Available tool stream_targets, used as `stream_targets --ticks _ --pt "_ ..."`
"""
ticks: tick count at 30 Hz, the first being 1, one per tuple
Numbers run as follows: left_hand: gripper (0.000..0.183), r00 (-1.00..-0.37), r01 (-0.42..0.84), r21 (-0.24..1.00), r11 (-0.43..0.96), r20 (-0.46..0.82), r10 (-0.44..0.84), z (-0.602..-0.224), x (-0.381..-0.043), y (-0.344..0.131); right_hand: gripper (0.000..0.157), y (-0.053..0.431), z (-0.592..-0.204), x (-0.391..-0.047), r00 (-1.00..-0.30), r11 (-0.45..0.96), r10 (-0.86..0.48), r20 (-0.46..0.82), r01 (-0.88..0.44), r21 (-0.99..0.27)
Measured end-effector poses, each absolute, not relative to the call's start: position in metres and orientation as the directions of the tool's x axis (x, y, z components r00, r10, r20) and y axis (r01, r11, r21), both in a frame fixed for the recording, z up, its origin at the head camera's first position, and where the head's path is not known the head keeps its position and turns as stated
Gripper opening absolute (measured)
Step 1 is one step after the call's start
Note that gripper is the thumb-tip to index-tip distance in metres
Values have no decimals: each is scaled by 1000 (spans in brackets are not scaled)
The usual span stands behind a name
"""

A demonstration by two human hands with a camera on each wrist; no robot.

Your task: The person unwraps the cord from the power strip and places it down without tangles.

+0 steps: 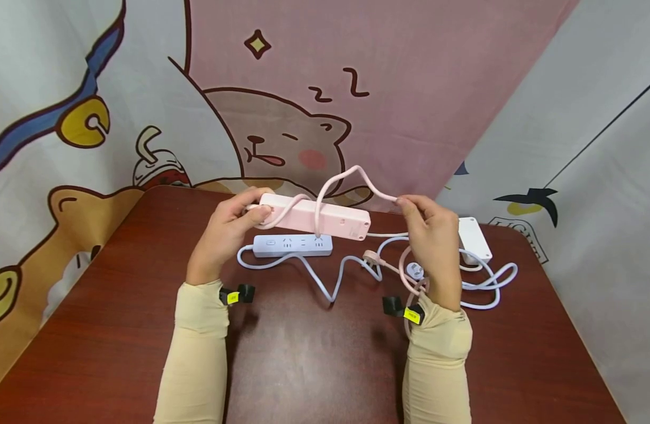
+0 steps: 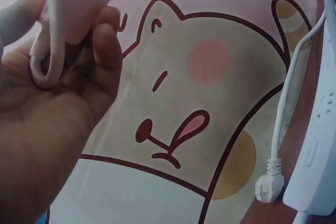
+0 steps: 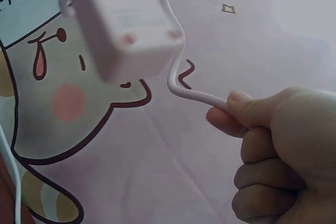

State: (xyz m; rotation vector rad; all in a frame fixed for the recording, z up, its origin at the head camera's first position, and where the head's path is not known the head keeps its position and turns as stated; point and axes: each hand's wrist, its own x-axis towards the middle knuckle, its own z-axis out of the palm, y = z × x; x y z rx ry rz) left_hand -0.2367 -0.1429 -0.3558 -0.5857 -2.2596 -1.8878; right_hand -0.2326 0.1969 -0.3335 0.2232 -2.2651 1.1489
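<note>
A pink power strip is held up above the table, its cord looped around its body. My left hand grips the strip's left end, where the cord bends back in a tight loop, as the left wrist view shows. My right hand pinches the pink cord between thumb and forefinger, to the right of the strip. From there the cord arches up and back over the strip. The pink plug lies on the table below, partly among other cords.
On the dark red table lies a blue-white power strip with its cord winding rightward. A white power strip sits at the back right, near tangled cords. A white plug shows in the left wrist view. A cartoon curtain hangs behind.
</note>
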Motion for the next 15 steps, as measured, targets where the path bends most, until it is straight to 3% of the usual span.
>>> stream_targets --ticks 8,15 --pt "26 -918 389 904 179 363 162 -356 -237 -145 19 200 -324 -224 -871 390 139 472 -390 -834" --pt "26 -916 401 890 219 389 95 -356 -239 -149 12 205 -320 -216 -920 312 102 379 -332 -890"
